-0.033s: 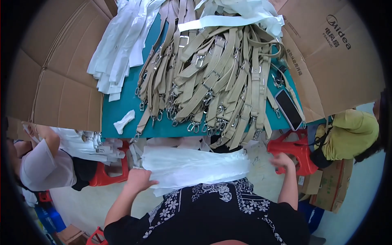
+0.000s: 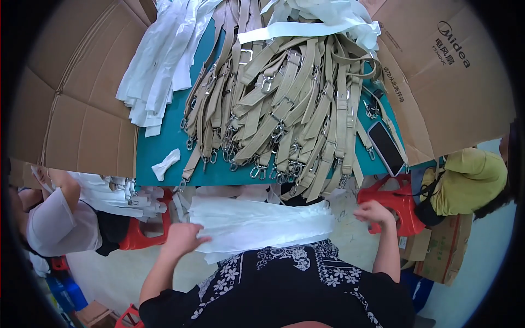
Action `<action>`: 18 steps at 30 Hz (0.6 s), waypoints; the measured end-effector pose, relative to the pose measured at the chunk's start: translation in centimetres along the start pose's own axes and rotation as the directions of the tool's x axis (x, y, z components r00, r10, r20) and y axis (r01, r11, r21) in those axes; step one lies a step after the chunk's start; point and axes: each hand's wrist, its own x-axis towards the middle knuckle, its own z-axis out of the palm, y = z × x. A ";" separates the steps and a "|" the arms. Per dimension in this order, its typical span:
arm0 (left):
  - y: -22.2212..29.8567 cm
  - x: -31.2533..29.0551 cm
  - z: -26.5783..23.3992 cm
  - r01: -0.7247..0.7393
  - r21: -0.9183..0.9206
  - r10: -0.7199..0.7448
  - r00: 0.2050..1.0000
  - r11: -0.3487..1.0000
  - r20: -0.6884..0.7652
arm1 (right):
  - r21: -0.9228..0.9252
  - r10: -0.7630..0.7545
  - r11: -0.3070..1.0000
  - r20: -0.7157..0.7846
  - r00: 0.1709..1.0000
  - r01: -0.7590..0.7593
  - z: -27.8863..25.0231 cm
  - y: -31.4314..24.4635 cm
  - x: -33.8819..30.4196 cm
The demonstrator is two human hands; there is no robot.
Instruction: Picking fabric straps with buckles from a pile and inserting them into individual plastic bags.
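Note:
A stack of thin white wrapping strips (image 2: 262, 224) lies across my lap, just under the table edge. At its left end is my left hand (image 2: 185, 239), its thumb stretched out toward the strips and the other fingers partly hidden; nothing shows in it. Beyond the right end of the stack, my right hand (image 2: 374, 212) hovers apart from it with loosely bent fingers and nothing visible between them. A large heap of beige straps (image 2: 284, 109) with metal buckles and snap hooks covers the table ahead, some hanging over the near edge.
The green table (image 2: 158, 169) carries white sleeves (image 2: 158, 65), a crumpled white piece (image 2: 165, 164), a phone (image 2: 385, 147) and keys (image 2: 372, 108). Cardboard walls (image 2: 87, 93) flank it. Red stools (image 2: 396, 202) and co-workers (image 2: 476, 180) are on both sides.
My left hand has shifted slightly up and left. The right hand has risen a little and moved slightly left. The white strips and beige straps stay in place.

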 end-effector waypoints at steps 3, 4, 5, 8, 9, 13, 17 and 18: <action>1.0 1.3 -6.0 -0.026 -0.319 -0.118 0.898 0.947 -0.424 | 0.111 -0.554 0.814 -0.148 0.820 0.570 0.6 -14.5 -2.7; 0.9 2.0 -7.3 -0.095 -0.346 -0.136 0.798 0.933 -0.587 | -0.101 -0.676 0.724 -0.301 0.672 0.683 0.6 -18.9 -2.5; 0.9 2.8 -8.7 -0.095 -0.365 -0.171 0.757 0.926 -0.630 | -0.323 -0.784 0.604 -0.405 0.470 0.729 0.6 -22.5 -2.1; -0.1 4.8 -11.4 -0.087 -0.238 -0.143 0.587 0.967 -0.797 | -0.597 -0.717 0.697 -0.598 0.358 0.397 -0.3 -30.3 0.0; -0.6 5.1 -12.0 -0.089 -0.289 -0.195 0.551 0.953 -0.812 | -0.635 -0.663 0.739 -0.629 0.407 0.223 -0.5 -32.2 0.7; -5.5 5.0 -13.0 0.031 -0.461 -0.425 0.443 0.887 -0.789 | -0.653 -0.559 0.758 -0.657 0.506 -0.009 -0.7 -34.5 3.1; -8.7 5.1 -11.5 0.003 -0.281 -0.230 0.578 0.960 -0.782 | -0.415 -0.516 0.856 -0.654 0.554 0.308 -1.7 -32.8 5.4; -7.9 5.4 -11.3 0.010 -0.278 -0.220 0.639 0.961 -0.737 | -0.190 -0.472 0.857 -0.661 0.583 0.479 -1.8 -32.2 5.8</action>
